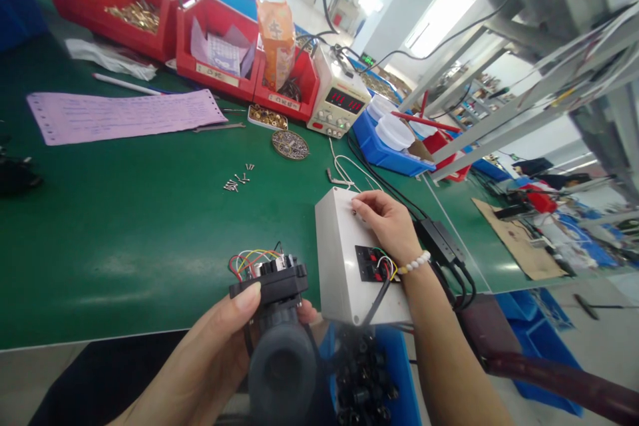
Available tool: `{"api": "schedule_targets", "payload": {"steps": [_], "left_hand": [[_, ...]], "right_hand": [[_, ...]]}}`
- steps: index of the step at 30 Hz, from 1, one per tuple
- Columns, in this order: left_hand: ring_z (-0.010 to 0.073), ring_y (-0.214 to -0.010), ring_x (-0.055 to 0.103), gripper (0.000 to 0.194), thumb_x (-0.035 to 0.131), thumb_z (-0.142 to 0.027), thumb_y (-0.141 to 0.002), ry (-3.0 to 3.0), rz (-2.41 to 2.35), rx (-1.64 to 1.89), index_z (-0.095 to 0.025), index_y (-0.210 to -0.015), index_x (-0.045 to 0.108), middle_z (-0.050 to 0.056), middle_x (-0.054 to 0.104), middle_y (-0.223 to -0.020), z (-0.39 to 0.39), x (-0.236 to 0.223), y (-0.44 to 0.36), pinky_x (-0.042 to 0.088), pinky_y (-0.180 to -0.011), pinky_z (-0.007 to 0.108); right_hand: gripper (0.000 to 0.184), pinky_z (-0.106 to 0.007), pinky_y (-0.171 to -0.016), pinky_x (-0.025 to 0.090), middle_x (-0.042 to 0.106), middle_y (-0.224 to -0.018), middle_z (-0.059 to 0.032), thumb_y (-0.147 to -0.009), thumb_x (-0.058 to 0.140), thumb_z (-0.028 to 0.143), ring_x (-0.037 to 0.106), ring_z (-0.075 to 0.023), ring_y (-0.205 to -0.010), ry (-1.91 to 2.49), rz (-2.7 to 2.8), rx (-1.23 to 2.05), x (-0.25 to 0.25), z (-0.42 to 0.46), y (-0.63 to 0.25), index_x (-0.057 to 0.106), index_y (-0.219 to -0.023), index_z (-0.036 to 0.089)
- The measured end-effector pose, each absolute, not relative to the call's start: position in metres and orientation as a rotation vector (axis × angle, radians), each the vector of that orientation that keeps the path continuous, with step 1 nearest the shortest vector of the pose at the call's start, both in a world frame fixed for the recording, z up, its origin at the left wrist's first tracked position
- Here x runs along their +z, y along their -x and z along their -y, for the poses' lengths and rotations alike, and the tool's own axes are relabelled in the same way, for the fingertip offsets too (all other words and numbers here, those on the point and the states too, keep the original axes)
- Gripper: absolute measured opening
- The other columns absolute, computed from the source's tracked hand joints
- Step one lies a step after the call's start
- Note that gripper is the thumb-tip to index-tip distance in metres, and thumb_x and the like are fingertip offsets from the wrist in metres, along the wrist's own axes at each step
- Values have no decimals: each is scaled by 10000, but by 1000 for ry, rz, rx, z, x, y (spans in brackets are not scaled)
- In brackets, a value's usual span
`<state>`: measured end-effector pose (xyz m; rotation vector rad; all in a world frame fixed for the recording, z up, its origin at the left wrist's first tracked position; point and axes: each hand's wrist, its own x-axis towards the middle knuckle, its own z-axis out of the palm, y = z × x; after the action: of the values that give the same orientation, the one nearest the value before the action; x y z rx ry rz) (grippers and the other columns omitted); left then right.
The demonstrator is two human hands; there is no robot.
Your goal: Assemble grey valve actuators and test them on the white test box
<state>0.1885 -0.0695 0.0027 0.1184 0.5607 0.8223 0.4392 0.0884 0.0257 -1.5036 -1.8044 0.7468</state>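
My left hand (214,333) is closed around a black joystick-like unit (282,346). Its thumb lies on the square flange, and the blurred round end points toward me. Red, white and yellow wires (257,256) loop out of the unit's far side. On the right, a light grey box (334,259) stands at the bench edge. My right hand (384,219) rests on top of it, thumb and forefinger pinched at a tiny dark part (354,212), mostly hidden. A black terminal block (369,263) on the box takes a cable with coloured wires, partly under my right wrist.
Loose screws (233,184) and a round dish of small parts (290,145) lie on the green bench (150,246). Behind are red bins (219,76) and a power supply (339,96) with lit digits. A blue crate (399,366) of black parts sits below the edge.
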Motion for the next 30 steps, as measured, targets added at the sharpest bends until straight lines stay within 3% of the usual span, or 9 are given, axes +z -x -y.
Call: {"api": "schedule_targets", "payload": {"steps": [10,15,21,25,27,30], "left_hand": [[222,-985,723,430,699,-550,-878,-81,-552,835,-179,-1074,796,81,797,-1107,70,9,-189,569,-883,266],[261,-1028,711,538,727,-615,-820,-124,-662,840,-182,-1139,745,94,783,-1145,70,5,-192,570,-883,320],[278,-1262,603,625,807,-513,-777,-552,-1146,1147,-225,-1259,530,73,697,-1291,63,-19,-189,429,-1117,383],[357,-1269,590,729,817,-567,-696,-767,-1408,1154,-262,-1266,478,97,640,-1332,54,-29,-174,429,-1119,526],[405,-1282,562,761,776,-659,-669,-929,-1540,1116,-257,-1257,509,116,622,-1336,50,-32,-165,359,-1152,603],[439,-1323,512,728,682,-709,-734,-1102,-1643,1072,-229,-1263,543,146,611,-1339,44,-35,-153,299,-1185,614]], "right_hand": [[324,-273,-653,438,657,-786,-16,-738,745,456,525,-141,-674,1527,1825,737,27,-87,-440,709,-883,169],[282,-275,-627,408,658,-721,-13,-751,730,441,528,-145,-642,1538,1821,730,25,-91,-439,704,-808,167],[369,-308,-694,485,683,-776,-39,-749,723,501,602,-177,-700,1495,1701,658,30,-89,-439,696,-895,163],[388,-318,-785,530,688,-936,-60,-835,698,517,635,-185,-826,1433,1533,488,52,-49,-446,662,-1034,186],[346,-306,-766,546,686,-918,-49,-897,659,511,636,-171,-786,1396,1482,457,62,-13,-447,656,-1055,204],[279,-270,-696,546,681,-818,-21,-948,643,488,627,-155,-707,1400,1470,571,66,46,-443,678,-1032,224]]}}
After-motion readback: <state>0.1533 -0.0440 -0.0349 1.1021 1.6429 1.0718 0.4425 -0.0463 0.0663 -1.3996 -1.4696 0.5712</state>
